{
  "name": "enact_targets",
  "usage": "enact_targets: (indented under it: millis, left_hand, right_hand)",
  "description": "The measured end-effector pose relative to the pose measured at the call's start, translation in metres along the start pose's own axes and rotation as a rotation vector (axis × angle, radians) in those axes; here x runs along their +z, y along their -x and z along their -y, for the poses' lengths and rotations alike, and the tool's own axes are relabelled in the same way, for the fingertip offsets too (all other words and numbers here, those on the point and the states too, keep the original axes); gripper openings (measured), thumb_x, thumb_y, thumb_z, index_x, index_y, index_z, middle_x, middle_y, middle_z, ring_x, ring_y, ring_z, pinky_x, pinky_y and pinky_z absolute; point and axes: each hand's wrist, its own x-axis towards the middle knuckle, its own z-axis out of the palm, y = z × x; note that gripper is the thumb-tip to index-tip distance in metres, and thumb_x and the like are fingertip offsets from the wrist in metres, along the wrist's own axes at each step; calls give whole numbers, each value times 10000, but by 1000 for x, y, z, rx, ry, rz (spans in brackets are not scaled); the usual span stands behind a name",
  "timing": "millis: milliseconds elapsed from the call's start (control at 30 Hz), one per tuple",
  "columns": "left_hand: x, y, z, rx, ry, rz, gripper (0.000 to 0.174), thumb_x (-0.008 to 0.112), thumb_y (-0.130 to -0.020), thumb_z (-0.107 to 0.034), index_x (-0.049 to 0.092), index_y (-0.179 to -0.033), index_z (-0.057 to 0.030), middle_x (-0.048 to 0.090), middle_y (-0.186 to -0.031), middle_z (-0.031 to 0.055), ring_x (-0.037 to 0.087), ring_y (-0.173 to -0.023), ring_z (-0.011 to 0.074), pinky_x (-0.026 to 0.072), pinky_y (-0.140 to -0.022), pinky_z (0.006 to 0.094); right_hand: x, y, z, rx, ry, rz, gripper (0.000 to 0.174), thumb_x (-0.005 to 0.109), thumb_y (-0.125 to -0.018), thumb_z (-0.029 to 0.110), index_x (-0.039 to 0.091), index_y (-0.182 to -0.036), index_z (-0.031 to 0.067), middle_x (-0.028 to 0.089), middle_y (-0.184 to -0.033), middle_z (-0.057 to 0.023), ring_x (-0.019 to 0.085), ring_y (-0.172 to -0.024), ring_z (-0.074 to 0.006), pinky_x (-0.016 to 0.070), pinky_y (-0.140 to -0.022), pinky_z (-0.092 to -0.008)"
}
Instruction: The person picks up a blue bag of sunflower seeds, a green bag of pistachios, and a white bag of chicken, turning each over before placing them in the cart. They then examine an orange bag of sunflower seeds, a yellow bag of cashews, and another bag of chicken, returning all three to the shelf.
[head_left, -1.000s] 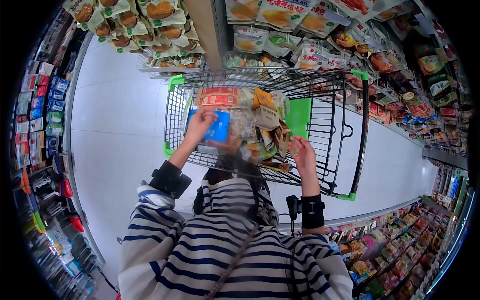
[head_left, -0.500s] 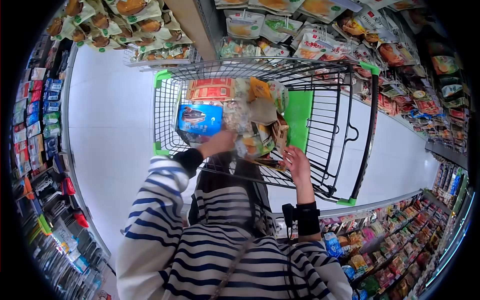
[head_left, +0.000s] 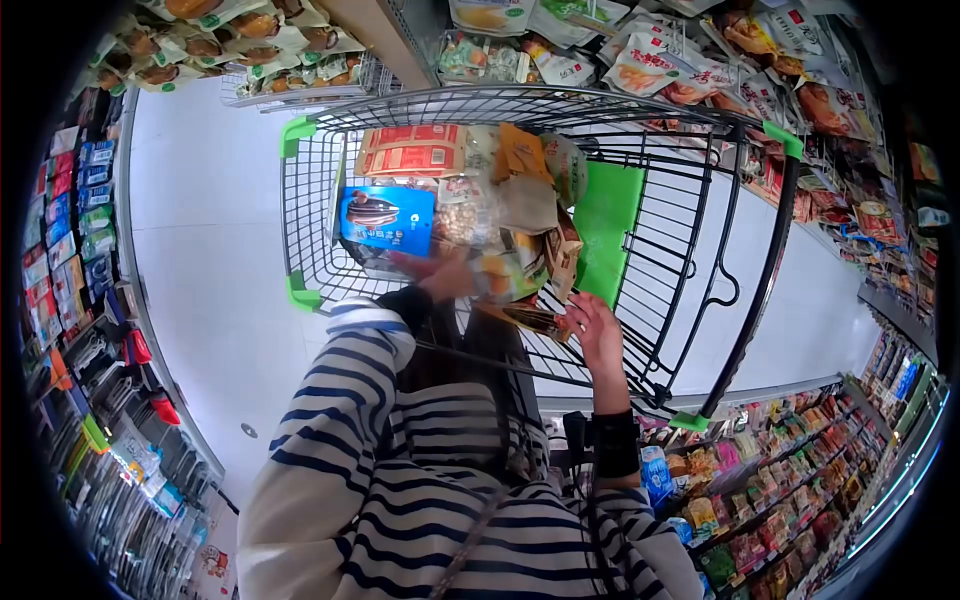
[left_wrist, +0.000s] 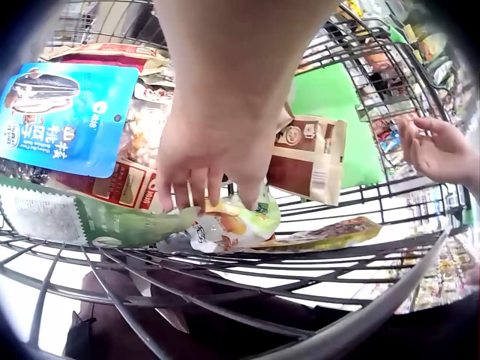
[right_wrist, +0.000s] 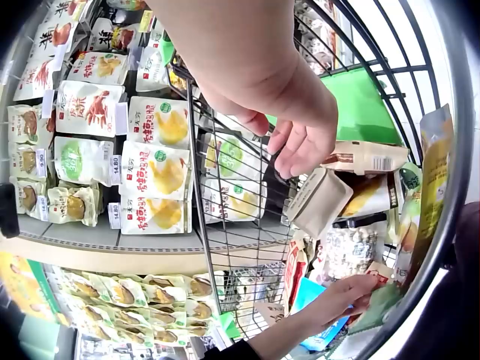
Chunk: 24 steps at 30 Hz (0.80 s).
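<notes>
My left hand [left_wrist: 217,157] reaches down into the shopping cart [head_left: 292,215], fingers pointing downward and thumb apart. Its fingertips are right at the end of a green bag [left_wrist: 120,225], beside a white, yellow and green food packet [left_wrist: 232,225]. It is blurred in the head view. A blue sunflower seed bag [head_left: 387,220] lies flat to its left. Near the cart's closer side hovers my right hand [head_left: 597,335], fingers loosely bent, holding nothing. Close by are a brown packet [left_wrist: 307,161] and a narrow yellowish packet [left_wrist: 337,234] against the wire side.
Red-and-tan packages [head_left: 410,150], a clear bag of pale pieces [head_left: 462,222] and an orange packet [head_left: 522,150] fill the cart's front part. A green panel [head_left: 605,230] stands behind them. Shelves of bagged food [head_left: 640,70] line the far side; more shelves [head_left: 760,490] stand behind the person.
My left hand has moved from on the blue bag down to the cart's closer side, baring the bag's printed front. The right hand stays near the same spot. The cart appears slightly larger in view.
</notes>
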Motion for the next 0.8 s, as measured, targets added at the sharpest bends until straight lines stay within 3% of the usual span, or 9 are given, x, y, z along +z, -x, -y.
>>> enact_targets:
  millis: [67, 133, 233, 333, 467, 800]
  left_hand:
    - [-3, 0, -12, 183, -68, 41, 407, 609, -658, -334, 531, -934, -45, 540, -889, 156, 536, -796, 324, 410, -735, 390]
    - [1, 5, -20, 335, -90, -44, 402, 598, -668, -365, 544, -937, -71, 561, -860, 133, 546, -789, 325, 431, -689, 401]
    - [-1, 11, -41, 480, -245, 11, 394, 586, -684, -301, 497, -988, -67, 542, -874, 130, 541, -802, 313, 435, -673, 392]
    - [50, -16, -26, 346, -292, 14, 292, 537, -706, -198, 504, -953, -44, 558, -812, 145, 557, -763, 316, 446, -645, 386]
    - [72, -29, -33, 290, -307, 17, 257, 527, -706, -189, 520, -920, -45, 561, -798, 144, 559, -753, 316, 449, -641, 382]
    - [53, -24, -59, 367, -291, 7, 185, 503, -706, -166, 560, -836, -47, 569, -763, 142, 563, -725, 316, 456, -633, 373]
  right_hand:
    - [2, -3, 3, -6, -5, 8, 275, 436, -825, 213, 460, -990, -6, 534, -956, -136, 528, -857, -225, 434, -764, -331]
    - [4, -3, 5, -4, -4, 5, 278, 430, -827, 214, 457, -993, -7, 534, -955, -137, 528, -862, -228, 434, -763, -333]
    - [7, -4, 7, 1, 3, -3, 281, 426, -829, 217, 454, -995, -8, 532, -960, -137, 525, -870, -228, 433, -764, -334]
    - [6, -3, 9, -6, 2, -4, 285, 429, -828, 221, 454, -993, -11, 530, -965, -136, 520, -874, -223, 430, -768, -332]
    - [-2, 1, 8, -33, -11, -14, 293, 439, -827, 228, 454, -992, -13, 530, -966, -136, 517, -869, -216, 425, -778, -321]
    - [-16, 10, 9, -54, -50, 1, 223, 468, -817, 202, 478, -961, 33, 544, -955, -104, 514, -868, -193, 397, -825, -324]
